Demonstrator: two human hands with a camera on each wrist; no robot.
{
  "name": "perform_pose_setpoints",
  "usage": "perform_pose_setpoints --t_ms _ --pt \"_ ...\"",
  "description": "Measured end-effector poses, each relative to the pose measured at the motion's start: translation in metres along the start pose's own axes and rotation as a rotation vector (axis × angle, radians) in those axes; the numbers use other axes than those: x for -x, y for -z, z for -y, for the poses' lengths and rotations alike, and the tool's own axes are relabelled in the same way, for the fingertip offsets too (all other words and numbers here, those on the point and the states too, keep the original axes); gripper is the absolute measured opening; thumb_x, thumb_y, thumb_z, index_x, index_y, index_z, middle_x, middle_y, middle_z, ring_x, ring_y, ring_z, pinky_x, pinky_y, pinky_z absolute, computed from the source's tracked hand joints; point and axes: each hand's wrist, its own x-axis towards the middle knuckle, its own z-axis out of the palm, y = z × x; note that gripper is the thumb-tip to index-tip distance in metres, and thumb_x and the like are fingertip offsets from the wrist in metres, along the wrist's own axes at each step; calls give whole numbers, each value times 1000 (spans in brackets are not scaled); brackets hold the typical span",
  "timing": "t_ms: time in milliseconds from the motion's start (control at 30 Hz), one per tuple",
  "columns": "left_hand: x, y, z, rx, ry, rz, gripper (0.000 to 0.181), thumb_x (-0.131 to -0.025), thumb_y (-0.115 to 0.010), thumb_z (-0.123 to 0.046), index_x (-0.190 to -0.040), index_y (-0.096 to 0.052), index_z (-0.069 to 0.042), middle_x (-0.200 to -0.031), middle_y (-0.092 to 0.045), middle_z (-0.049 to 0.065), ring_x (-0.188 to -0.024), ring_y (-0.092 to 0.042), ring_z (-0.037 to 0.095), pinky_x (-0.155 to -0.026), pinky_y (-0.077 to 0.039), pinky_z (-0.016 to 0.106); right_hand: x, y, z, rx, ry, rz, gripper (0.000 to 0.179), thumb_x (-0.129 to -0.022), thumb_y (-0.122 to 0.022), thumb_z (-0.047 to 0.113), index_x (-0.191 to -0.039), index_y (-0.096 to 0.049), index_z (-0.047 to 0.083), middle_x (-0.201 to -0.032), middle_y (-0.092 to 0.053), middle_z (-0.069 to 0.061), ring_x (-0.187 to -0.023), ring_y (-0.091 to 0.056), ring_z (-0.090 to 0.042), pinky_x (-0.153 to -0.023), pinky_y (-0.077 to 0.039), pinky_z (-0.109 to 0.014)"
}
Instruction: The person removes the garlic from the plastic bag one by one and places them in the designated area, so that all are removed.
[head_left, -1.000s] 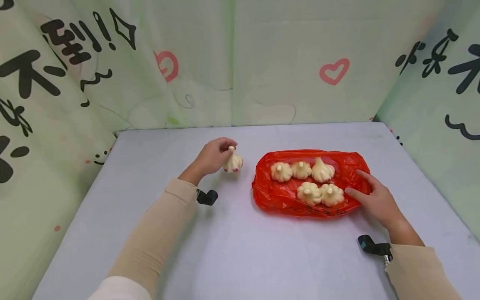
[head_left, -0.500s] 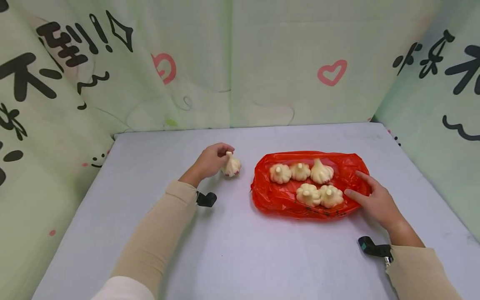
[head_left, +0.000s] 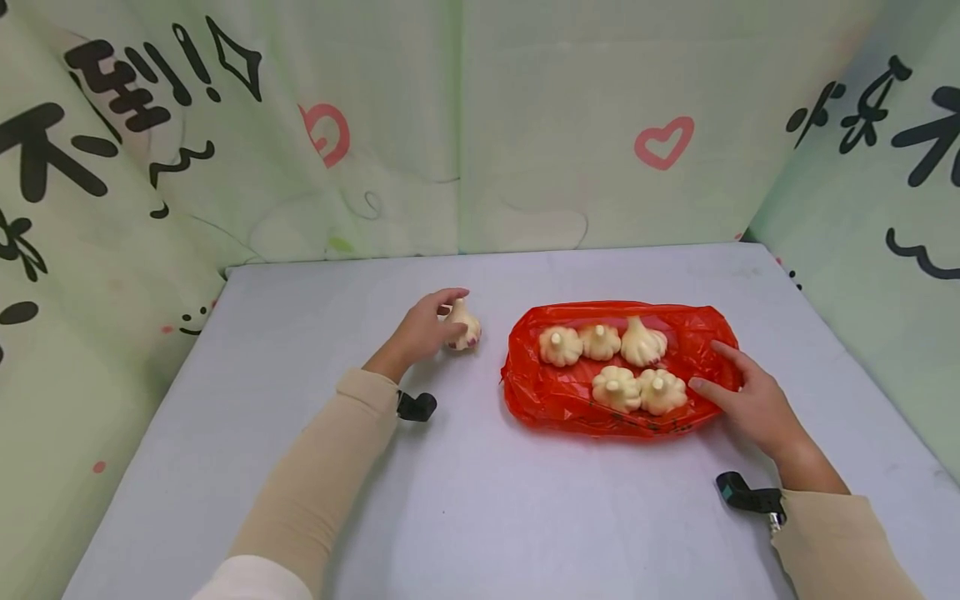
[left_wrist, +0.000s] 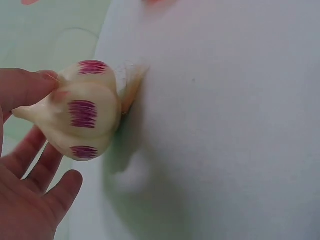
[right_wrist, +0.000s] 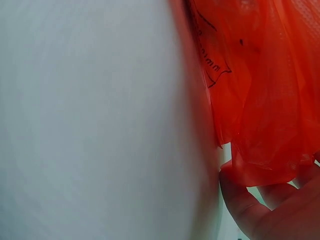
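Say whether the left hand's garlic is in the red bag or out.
Out: in the head view, white table shows between the garlic and the red bag.

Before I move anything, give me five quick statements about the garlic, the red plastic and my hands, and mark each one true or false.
1. The left hand is at a lone garlic bulb beside the red plastic. True.
2. Four bulbs lie on the red plastic. False: five bulbs do.
3. The right hand touches the right end of the red plastic. True.
4. The lone garlic bulb has no coloured marks. False: it has purple streaks.
5. On the red plastic, three bulbs lie in the farther row, two in the nearer. True.
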Motion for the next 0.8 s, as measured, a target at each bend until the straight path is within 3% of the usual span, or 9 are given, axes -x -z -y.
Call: perform_pose_setpoints --t_ms 267,400,800 --pt "0 -4 5 -8 -28 -15 63 -95 -67 -10 -153 -43 -19 -143 -48 13 -127 -45 29 -96 -50 40 1 0 1 -4 -5 3 79 -101 -57 37 -156 -19 -4 -151 -22 -41 -133 -26 -61 -91 -44 -69" --pt "1 -4 6 -12 -16 -18 62 -97 -63 -11 -154 -41 -23 -145 -49 11 -131 -44 27 -100 -48 41 0 -1 0 -4 -7 3 79 -101 -57 37 -156 -18 -4 -151 -22 -41 -133 -25 -61 -91 -44 -69" --pt "3 -2 11 19 -56 -35 62 -99 -55 -6 -156 -36 -19 -150 -47 10 -138 -43 27 -110 -38 43 0 0 -1 -1 -4 1 79 -101 -57 37 -156 -18 -4 -152 -21 -40 -134 -24 -61 -91 -43 -69"
